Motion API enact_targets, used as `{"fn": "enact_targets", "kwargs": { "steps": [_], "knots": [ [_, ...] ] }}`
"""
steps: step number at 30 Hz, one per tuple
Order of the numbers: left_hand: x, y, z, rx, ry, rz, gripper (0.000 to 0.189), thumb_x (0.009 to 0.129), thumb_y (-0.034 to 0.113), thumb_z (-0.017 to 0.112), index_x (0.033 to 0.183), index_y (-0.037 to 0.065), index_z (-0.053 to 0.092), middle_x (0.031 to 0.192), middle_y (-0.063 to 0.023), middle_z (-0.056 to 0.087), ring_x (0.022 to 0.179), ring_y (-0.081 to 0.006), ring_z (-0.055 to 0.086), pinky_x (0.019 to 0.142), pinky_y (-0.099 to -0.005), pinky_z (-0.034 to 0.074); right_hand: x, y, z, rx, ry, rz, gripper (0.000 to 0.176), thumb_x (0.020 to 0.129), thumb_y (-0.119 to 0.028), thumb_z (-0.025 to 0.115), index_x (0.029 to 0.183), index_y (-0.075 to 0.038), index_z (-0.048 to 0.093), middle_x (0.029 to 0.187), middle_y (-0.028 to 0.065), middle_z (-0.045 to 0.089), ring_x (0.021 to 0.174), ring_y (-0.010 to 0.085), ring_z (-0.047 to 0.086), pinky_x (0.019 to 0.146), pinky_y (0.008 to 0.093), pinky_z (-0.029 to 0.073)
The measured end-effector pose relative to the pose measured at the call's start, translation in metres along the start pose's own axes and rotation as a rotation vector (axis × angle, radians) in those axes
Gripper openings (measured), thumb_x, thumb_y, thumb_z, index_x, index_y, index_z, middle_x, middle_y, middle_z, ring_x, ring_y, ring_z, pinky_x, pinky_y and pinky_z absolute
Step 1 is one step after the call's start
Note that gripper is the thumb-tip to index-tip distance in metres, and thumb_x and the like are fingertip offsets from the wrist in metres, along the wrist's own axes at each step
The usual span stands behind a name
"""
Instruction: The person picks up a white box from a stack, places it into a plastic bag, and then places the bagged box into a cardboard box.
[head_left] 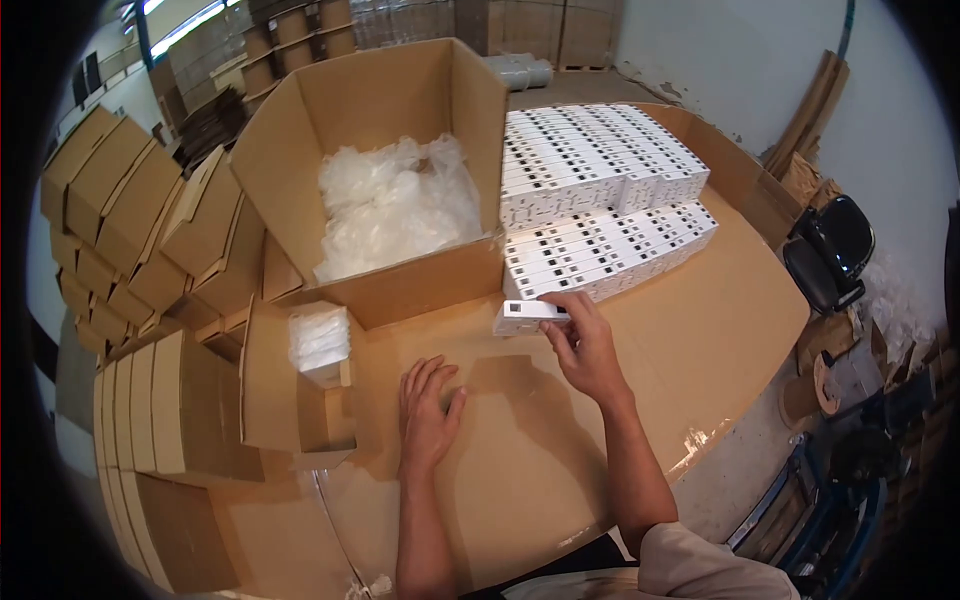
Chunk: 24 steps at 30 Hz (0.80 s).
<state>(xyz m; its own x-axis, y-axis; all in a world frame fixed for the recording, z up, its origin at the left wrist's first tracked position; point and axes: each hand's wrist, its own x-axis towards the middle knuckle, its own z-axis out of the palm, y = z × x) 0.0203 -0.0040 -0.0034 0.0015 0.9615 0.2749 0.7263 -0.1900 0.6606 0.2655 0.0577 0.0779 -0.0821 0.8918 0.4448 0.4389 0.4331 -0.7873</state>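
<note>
I'm watching the right hand [583, 345] pinching a little white box [525, 316], its long side running nine to three o'clock, while the left hand [428, 408] is resting empty, the box between its one and two o'clock.

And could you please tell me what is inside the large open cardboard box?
In the large open cardboard box lies a heap of crumpled, translucent plastic; the floor and anything beneath are covered.

Left hand [428, 408]: palm down, fingers [428, 374] loosely spread — thumb [456, 407] apart
Right hand [585, 345]: thumb and fingers gripping in a pinch
Left forearm [422, 525]: bare, reaching forward
Right forearm [636, 465]: bare — slanting inward
</note>
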Motion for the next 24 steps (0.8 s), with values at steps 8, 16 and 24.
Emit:
{"fn": "enact_targets", "kwargs": {
  "steps": [8,16,24],
  "knots": [
    [0.022,0.019,-0.016,-0.51,-0.02,-0.417,0.027,0.108,0.022,0.055,0.128,0.006,0.063,0.093,-0.0089,0.07,0.083,-0.0133,0.067,0.082,-0.0314,0.052,-0.019,0.012,0.055,0.045,-0.117,-0.018,0.025,0.093,0.001,0.069,0.117,0.0,0.061,0.104,0.0111,0.063,0.076,0.018,0.065,0.063,0.0291,0.053],
    [0.029,-0.02,0.01,-0.836,0.091,-0.299,0.029,0.112,0.026,0.049,0.123,0.004,0.064,0.09,-0.0046,0.069,0.082,-0.0105,0.064,0.079,-0.0265,0.05,-0.027,0.029,0.083,0.242,-0.127,-0.029,0.027,0.091,0.004,0.068,0.116,0.0,0.06,0.117,0.0127,0.06,0.084,0.0186,0.067,0.066,0.0301,0.054],
    [0.032,-0.011,-0.001,-0.853,0.204,-0.347,0.03,0.101,0.01,0.065,0.129,0.002,0.059,0.102,-0.0085,0.072,0.087,-0.0091,0.062,0.08,-0.025,0.05,-0.032,0.047,0.11,0.438,-0.159,0.023,0.028,0.094,0.009,0.062,0.12,0.001,0.055,0.136,0.0155,0.051,0.108,0.024,0.069,0.082,0.0303,0.058]
  ]
}}
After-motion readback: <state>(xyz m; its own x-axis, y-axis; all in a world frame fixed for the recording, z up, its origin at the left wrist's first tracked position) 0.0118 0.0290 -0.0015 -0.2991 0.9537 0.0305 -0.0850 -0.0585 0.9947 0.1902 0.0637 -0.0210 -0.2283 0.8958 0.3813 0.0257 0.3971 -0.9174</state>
